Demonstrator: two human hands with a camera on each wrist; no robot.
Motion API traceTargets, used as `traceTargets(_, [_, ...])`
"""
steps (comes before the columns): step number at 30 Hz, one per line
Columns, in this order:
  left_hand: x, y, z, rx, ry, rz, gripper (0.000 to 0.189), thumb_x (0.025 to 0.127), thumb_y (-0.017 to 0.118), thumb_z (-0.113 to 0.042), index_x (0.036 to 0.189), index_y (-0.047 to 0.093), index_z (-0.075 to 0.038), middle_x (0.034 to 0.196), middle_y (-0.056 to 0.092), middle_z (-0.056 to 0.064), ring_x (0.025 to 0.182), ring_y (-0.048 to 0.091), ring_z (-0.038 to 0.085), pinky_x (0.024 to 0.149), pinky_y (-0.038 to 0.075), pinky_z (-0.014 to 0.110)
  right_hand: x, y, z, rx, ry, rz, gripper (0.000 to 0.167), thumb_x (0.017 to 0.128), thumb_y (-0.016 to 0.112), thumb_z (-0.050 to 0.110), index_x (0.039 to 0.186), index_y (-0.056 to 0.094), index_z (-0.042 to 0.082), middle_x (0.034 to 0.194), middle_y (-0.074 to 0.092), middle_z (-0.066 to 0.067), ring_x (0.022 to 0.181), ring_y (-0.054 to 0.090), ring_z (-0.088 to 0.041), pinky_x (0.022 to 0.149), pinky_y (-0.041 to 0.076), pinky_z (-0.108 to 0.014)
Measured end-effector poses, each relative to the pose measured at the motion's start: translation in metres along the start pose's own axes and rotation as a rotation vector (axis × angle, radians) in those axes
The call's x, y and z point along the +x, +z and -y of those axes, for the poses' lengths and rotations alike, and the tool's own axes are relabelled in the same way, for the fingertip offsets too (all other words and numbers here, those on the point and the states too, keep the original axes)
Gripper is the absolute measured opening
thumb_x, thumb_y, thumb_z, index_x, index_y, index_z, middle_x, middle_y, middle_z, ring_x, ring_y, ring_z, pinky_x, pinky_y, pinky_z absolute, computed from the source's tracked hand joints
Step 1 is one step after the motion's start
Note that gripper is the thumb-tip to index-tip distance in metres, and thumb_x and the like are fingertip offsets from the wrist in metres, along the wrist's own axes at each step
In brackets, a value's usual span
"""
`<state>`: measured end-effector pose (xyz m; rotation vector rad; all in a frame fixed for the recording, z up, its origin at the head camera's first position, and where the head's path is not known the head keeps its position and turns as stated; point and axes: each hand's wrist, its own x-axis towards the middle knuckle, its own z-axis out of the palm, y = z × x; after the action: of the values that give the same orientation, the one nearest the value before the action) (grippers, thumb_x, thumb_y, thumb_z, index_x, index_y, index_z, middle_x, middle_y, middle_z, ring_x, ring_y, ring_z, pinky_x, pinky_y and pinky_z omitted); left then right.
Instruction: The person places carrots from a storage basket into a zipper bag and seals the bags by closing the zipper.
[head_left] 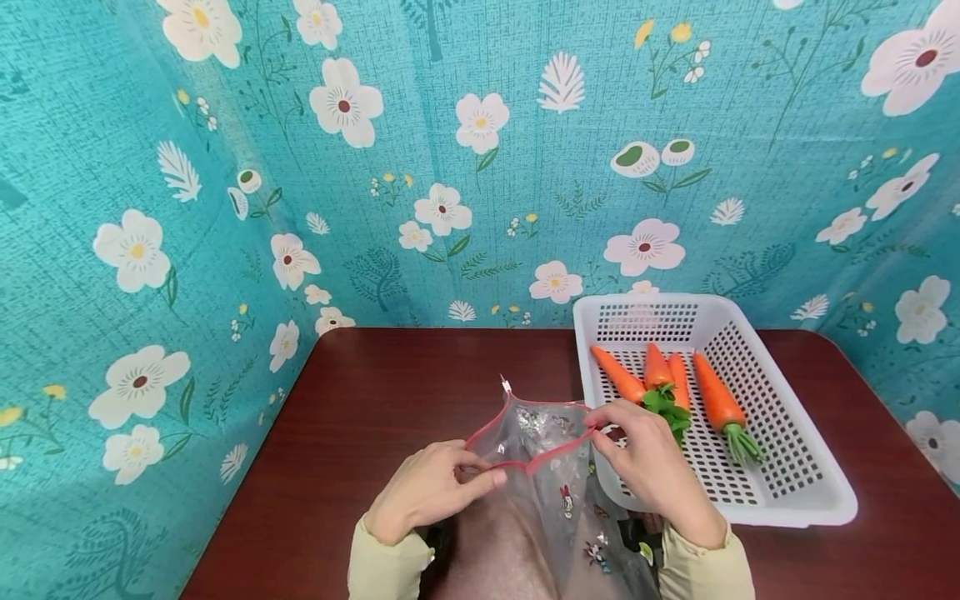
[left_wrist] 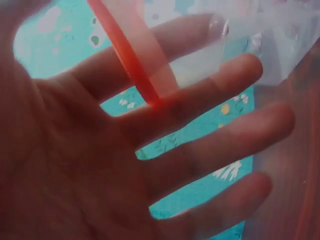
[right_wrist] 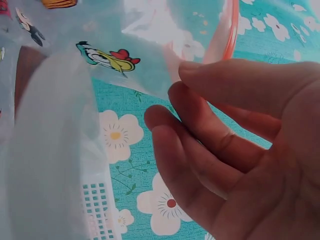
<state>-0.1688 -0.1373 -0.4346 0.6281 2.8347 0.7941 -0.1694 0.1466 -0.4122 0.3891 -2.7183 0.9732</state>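
We see the clear, red-rimmed bag (head_left: 558,467) between the two hands, its mouth facing up and away, its long axis running back toward the person. The right hand (head_left: 648,450) pinches the rim between thumb and fingertips; the left hand (head_left: 431,483) is spread, straight fingers against the plastic — no firm grip that we can make out. Rightward lie the carrots (head_left: 717,400), nearer the right hand. We count one bag, four carrots, one white basket (head_left: 795,512) around them — and one table (head_left: 360,417).
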Motion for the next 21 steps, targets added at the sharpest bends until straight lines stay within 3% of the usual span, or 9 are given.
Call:
traceTargets(3, [-0.002, -0.003, 0.002, 0.016, 0.035, -0.025, 0.030, 0.083, 0.069, -0.050, 0.098, 0.076, -0.024, 0.083, 0.059, -0.013, 0.067, 0.048, -0.002, 0.059, 0.042, 0.019, -0.001, -0.001, -0.001, 0.004, 0.004, -0.018, 0.012, 0.083, 0.072, 0.004, 0.092, 0.071, 0.012, 0.092, 0.068, 0.000, 0.085, 0.064, -0.017, 0.070, 0.056, -0.037])
traceTargets(7, [-0.001, -0.003, 0.004, 0.110, 0.117, -0.145, 0.006, 0.083, 0.074, -0.019, 0.087, 0.077, -0.023, 0.074, 0.052, -0.013, 0.062, 0.043, 0.000, 0.054, 0.038, 0.017, -0.004, -0.002, -0.003, 0.001, -0.015, -0.054, 0.013, 0.082, 0.073, 0.004, 0.090, 0.070, 0.014, 0.089, 0.067, 0.003, 0.083, 0.064, -0.015, 0.070, 0.056, -0.036])
traceTargets(11, [-0.002, -0.001, 0.007, 0.193, 0.068, -0.260, 0.005, 0.081, 0.076, -0.020, 0.079, 0.076, -0.025, 0.073, 0.050, -0.016, 0.059, 0.043, -0.003, 0.051, 0.036, 0.017, -0.006, -0.003, -0.005, -0.026, -0.042, -0.110, 0.016, 0.079, 0.075, 0.003, 0.087, 0.069, 0.016, 0.086, 0.066, 0.006, 0.079, 0.062, -0.013, 0.067, 0.052, -0.030])
traceTargets(14, [-0.003, 0.000, 0.010, 0.225, 0.040, -0.338, 0.005, 0.081, 0.077, -0.022, 0.085, 0.076, -0.025, 0.083, 0.058, -0.016, 0.063, 0.051, -0.002, 0.053, 0.041, 0.020, -0.006, -0.004, -0.007, -0.037, -0.066, -0.144, 0.017, 0.078, 0.077, 0.003, 0.085, 0.070, 0.017, 0.084, 0.066, 0.007, 0.078, 0.062, -0.011, 0.065, 0.049, -0.027])
traceTargets(18, [-0.001, -0.001, 0.010, 0.195, 0.120, -0.405, 0.014, 0.082, 0.077, -0.020, 0.095, 0.077, -0.027, 0.102, 0.062, -0.013, 0.074, 0.059, 0.001, 0.060, 0.047, 0.020, -0.006, -0.006, -0.010, -0.048, -0.088, -0.164, 0.016, 0.078, 0.077, 0.003, 0.086, 0.070, 0.016, 0.086, 0.068, 0.006, 0.079, 0.064, -0.013, 0.067, 0.051, -0.029])
traceTargets(21, [0.003, -0.001, 0.008, 0.168, 0.182, -0.437, 0.011, 0.082, 0.077, -0.018, 0.089, 0.077, -0.026, 0.104, 0.061, -0.012, 0.077, 0.058, 0.000, 0.063, 0.047, 0.019, -0.006, -0.011, -0.013, -0.055, -0.067, -0.172, 0.018, 0.078, 0.076, 0.002, 0.086, 0.070, 0.017, 0.087, 0.068, 0.005, 0.077, 0.062, -0.012, 0.065, 0.050, -0.029])
